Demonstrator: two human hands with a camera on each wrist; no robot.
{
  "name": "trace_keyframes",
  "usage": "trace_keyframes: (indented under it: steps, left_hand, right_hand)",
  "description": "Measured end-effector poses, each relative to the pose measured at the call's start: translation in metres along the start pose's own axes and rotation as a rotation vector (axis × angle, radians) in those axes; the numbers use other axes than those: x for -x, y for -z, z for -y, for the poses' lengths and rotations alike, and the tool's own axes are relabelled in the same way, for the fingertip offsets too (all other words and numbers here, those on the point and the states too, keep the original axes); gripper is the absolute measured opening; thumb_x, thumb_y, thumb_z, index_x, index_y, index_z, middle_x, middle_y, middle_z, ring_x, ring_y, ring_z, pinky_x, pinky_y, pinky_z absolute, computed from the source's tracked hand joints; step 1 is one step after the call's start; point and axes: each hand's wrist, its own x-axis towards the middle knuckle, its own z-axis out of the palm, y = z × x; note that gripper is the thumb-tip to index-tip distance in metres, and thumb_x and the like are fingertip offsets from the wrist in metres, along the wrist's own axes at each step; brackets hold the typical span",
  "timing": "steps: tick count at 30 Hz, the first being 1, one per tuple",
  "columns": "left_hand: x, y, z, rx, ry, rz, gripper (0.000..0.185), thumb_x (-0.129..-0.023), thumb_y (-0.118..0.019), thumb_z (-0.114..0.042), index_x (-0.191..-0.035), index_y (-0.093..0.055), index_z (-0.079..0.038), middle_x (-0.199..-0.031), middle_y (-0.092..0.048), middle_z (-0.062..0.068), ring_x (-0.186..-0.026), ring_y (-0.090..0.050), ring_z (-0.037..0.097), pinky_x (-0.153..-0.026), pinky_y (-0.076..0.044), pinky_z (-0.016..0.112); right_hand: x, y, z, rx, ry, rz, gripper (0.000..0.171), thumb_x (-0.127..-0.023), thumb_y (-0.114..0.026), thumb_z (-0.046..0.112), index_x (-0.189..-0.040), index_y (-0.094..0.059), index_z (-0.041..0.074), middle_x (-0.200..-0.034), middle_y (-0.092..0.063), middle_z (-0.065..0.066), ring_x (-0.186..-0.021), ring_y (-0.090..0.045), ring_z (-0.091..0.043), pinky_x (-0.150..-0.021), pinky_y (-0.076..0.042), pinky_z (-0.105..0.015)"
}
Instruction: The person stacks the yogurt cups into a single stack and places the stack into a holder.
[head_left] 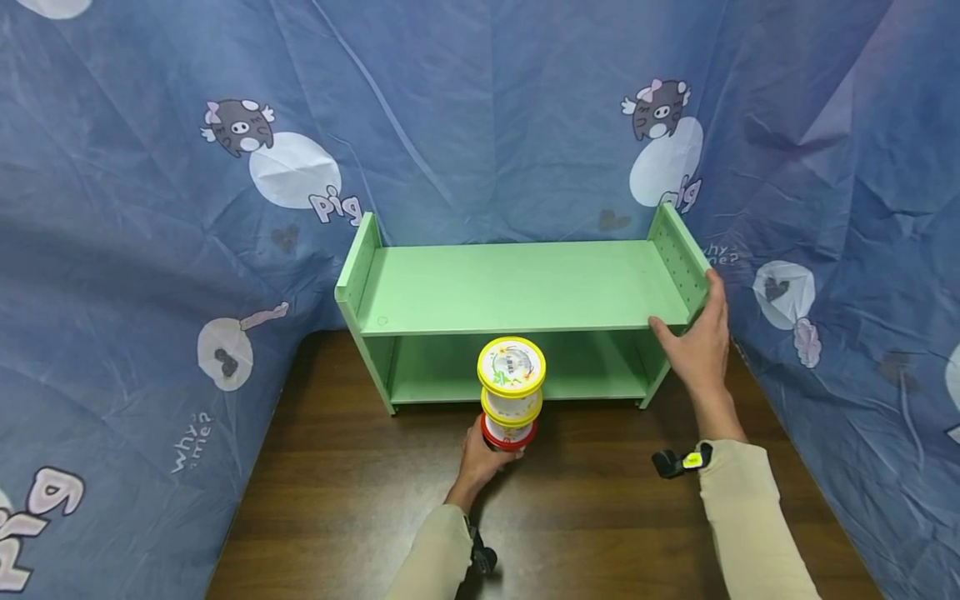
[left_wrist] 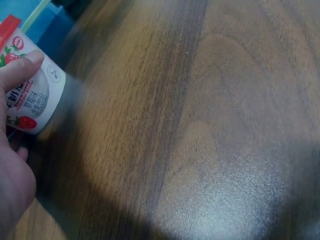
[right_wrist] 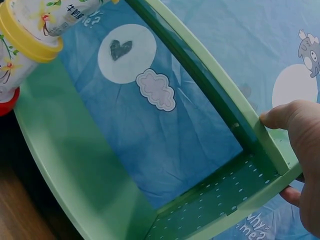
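Observation:
My left hand [head_left: 478, 458] grips the lowest tub [left_wrist: 41, 97] of an upright stack, in front of the green shelf [head_left: 510, 287]. That tub is white with a red lid and strawberry pictures. On it stand two more white tubs [head_left: 512, 367] with yellow lids and flower prints. In the left wrist view the thumb lies across the side of the red-lidded tub. At the shelf's right end my right hand [head_left: 702, 346] holds the corner, thumb on the upper board's front edge and fingers at the side panel [head_left: 678, 254]. The right wrist view shows the same hold.
The shelf has two levels and raised side panels, and its lower board [head_left: 442, 392] lies behind the tubs. Brown wood-grain table [head_left: 600, 517] spreads under the forearms. A blue printed cloth [head_left: 487, 125] hangs behind and at both sides.

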Motion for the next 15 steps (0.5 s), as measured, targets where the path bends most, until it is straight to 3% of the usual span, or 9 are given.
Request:
trace_keyframes:
  steps: [15]
  left_hand:
    - [0.0018, 0.002, 0.0018, 0.037, 0.004, 0.016, 0.08, -0.059, -0.091, -0.015, -0.129, -0.052, -0.015, -0.121, -0.065, 0.007, -0.112, -0.06, 0.022, -0.093, -0.05, 0.036]
  right_hand:
    - [-0.0005, -0.0006, -0.0015, 0.016, -0.008, -0.001, 0.097, -0.077, -0.08, 0.024, -0.152, -0.019, 0.03, -0.156, -0.034, -0.011, -0.139, -0.039, -0.04, -0.106, -0.035, -0.061]
